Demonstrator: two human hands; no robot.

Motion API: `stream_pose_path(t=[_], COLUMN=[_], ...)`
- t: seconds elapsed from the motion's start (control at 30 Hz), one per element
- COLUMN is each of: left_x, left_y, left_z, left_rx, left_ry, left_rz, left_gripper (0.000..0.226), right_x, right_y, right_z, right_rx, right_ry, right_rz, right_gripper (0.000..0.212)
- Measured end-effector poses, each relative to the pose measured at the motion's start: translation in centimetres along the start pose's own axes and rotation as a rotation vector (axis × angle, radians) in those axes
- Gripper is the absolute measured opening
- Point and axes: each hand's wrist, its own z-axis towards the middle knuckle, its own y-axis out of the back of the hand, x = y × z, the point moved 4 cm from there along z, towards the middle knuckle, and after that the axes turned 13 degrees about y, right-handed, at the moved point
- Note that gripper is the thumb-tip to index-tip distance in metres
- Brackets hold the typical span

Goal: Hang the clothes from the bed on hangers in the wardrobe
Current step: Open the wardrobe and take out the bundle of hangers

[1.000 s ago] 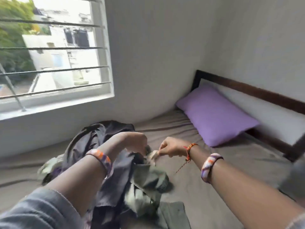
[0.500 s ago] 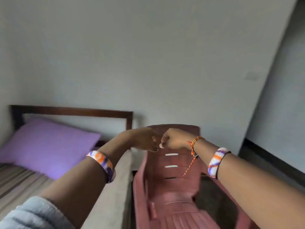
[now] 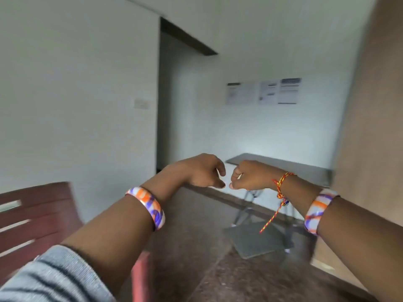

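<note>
From the head camera, two hands hang in mid-air at the centre of the view, almost knuckle to knuckle: the left hand [image 3: 201, 172] at about nine o'clock of the right hand [image 3: 248, 176], with a thin gap between their fingertips. Both have the fingers curled inward, and no cloth, hanger or anything else shows in either one; whether something very small is pinched in the right hand cannot be told through the blur. Neither the bed nor the clothes nor a hanger is in view here, so the task's things lie somewhere outside the frame; the brown panel [image 3: 370, 105] at three o'clock may be the wardrobe's side, but that is a guess. Garments of that sort should be light, soft and floppy, not fragile, and apt to slide off a hanger, so I judge the collar or shoulder seams the best place to take hold. Counted: two hands, two patterned wristbands, one on each forearm, the left wristband [image 3: 148, 207] and the right wristband [image 3: 319, 211], one red-and-yellow thread bracelet [image 3: 281, 188], one dark red slatted chair [image 3: 37, 212] at eight o'clock, one folding table [image 3: 290, 165] at two o'clock, four papers [image 3: 263, 92] on the wall at one o'clock, and one dark doorway [image 3: 172, 105] at twelve.
</note>
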Motion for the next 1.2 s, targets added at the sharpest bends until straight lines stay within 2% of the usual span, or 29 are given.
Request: stream_pose_path(t=[0.2,0.37,0.57,0.87,1.03,1.2], left_x=[-18.8,-31.9,-45.4,-63.5,-71.4,-78.3], left_y=[-4.3,-8.1,-12.9,-18.3,-22.4,-26.5], left_z=[8.1,13.3,20.9,36.7,42.5,47.8], left_rx=[0.049,0.119,0.167,0.147,0.138,0.13], left_ry=[-0.328,-0.546,-0.72,-0.801,-0.803,-0.767], left_rz=[-0.113,-0.265,-0.466,-0.598,-0.656,-0.63], left_gripper=[0.03,0.027,0.023,0.016,0.03,0.034], right_x=[-15.6,-26.2,-38.5,-60.0,-69.5,-79.2], right_y=[7.0,9.8,12.2,16.8,17.0,17.6], right_z=[-12.3,-21.5,-28.9,-33.9,-35.9,-37.0], right_rx=[-0.201,-0.414,-0.558,-0.607,-0.623,-0.607], right_ry=[-0.272,-0.496,-0.676,-0.828,-0.854,-0.819], right_rz=[-0.044,-0.092,-0.156,-0.117,-0.072,-0.064], right_gripper=[0.025,0.012,0.009,0.012,0.012,0.012])
